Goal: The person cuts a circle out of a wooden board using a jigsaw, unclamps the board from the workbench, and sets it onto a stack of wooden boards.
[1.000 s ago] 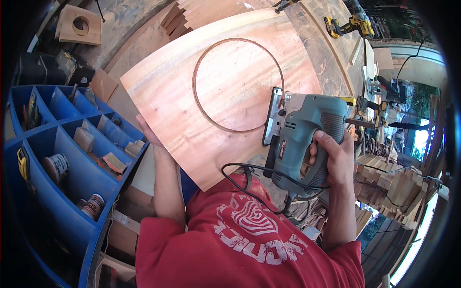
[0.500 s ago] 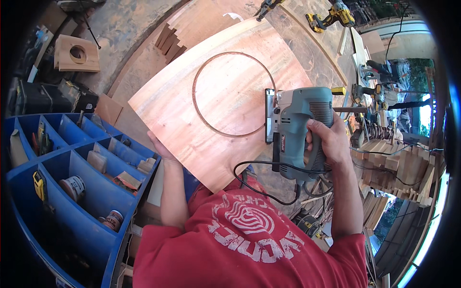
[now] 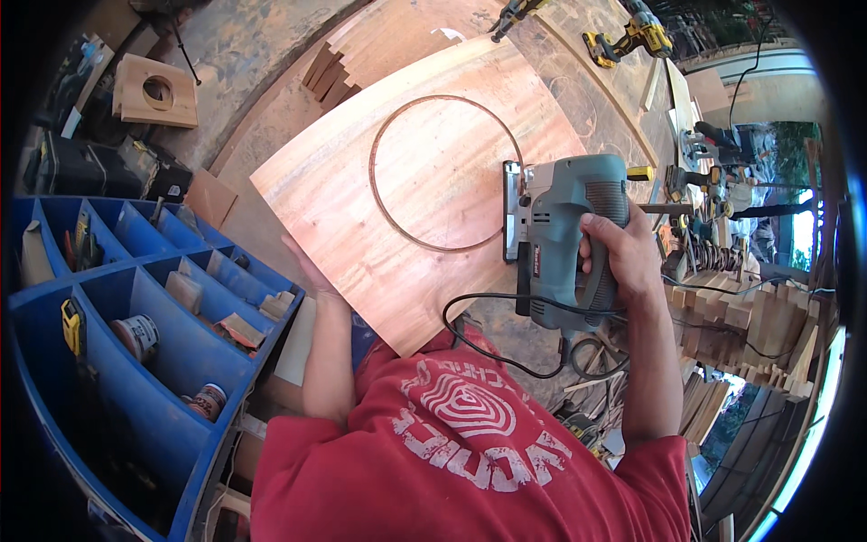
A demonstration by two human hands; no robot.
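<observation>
A broad wooden panel [image 3: 339, 226] is held tilted in front of me, with a circular cut line [image 3: 372, 172] in its face. My right hand [image 3: 623, 257] is wrapped round the handle of a teal corded jigsaw [image 3: 555, 217]. The jigsaw's metal base [image 3: 512, 212] rests against the panel at the right side of the circle; its blade is hidden. At the panel's lower left edge, my left hand [image 3: 310, 268] grips the wood, most of its fingers out of sight behind it. A black power cord [image 3: 506, 366] loops from the jigsaw's lower end.
A blue compartment tray [image 3: 163, 271] with cans, a tape measure [image 3: 74, 325] and tools stands at the left. Beyond it sits a wooden block with a round hole [image 3: 134, 101]. A yellow-black cordless drill [image 3: 632, 36] lies far right, above stacked wood strips [image 3: 741, 303].
The whole view has shifted slightly, so most things sit a little farther right. The jigsaw stays at the same part of the circle, and both hands keep their hold.
</observation>
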